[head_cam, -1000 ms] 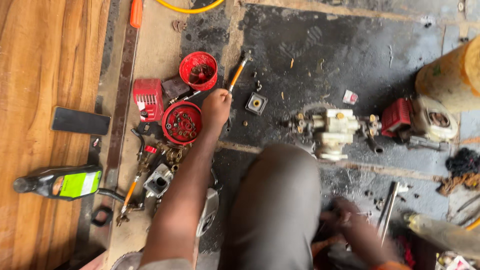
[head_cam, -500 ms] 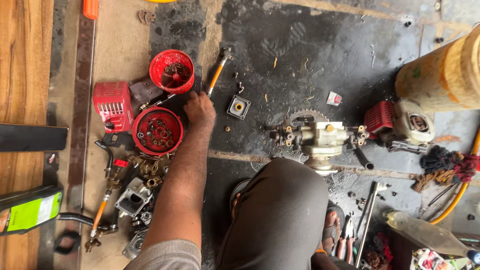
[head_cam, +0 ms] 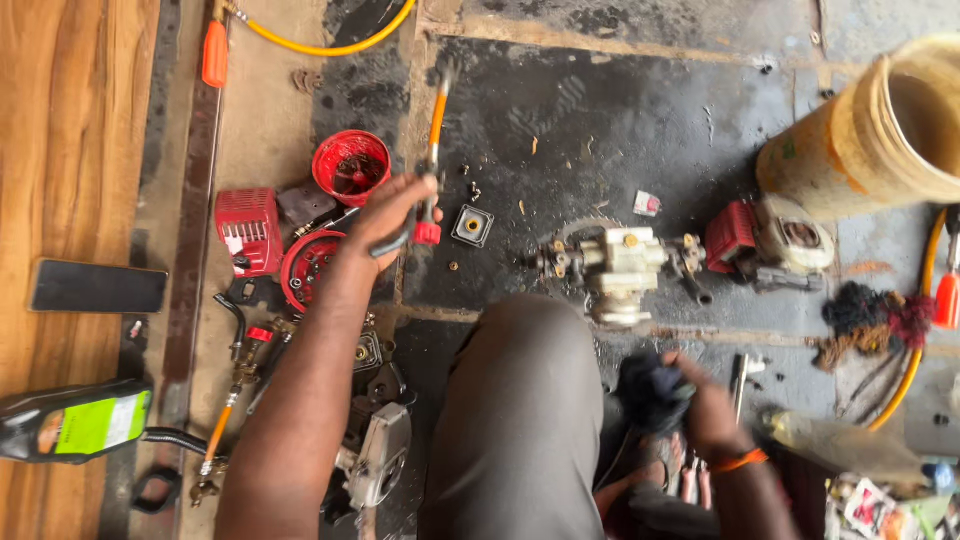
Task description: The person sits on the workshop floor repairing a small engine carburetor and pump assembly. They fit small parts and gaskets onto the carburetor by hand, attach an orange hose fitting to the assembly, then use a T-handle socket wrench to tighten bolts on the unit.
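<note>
My left hand (head_cam: 388, 212) is raised over the floor and closed on a thin tool with an orange shaft and a red end (head_cam: 432, 160); the tool points away from me. Just left of the hand lie a red round cover (head_cam: 303, 268) and a red bowl of small parts (head_cam: 351, 166). My right hand (head_cam: 712, 412), with an orange band at the wrist, grips a dark cloth (head_cam: 648, 388) beside my knee (head_cam: 520, 420). A small metal engine block (head_cam: 615, 265) sits on the dark floor in front of my knee, touched by neither hand.
A red grille cover (head_cam: 248, 230), a square metal plate (head_cam: 472, 225) and a red and grey motor part (head_cam: 770, 238) lie around. A yellow bucket (head_cam: 880, 130) stands at the right, a yellow hose (head_cam: 320, 45) at the top. A phone (head_cam: 98, 288) and an oil bottle (head_cam: 75, 422) rest at the left.
My left hand has taken the orange tool off the floor and lifted it. My right hand has come up into view with the dark cloth.
</note>
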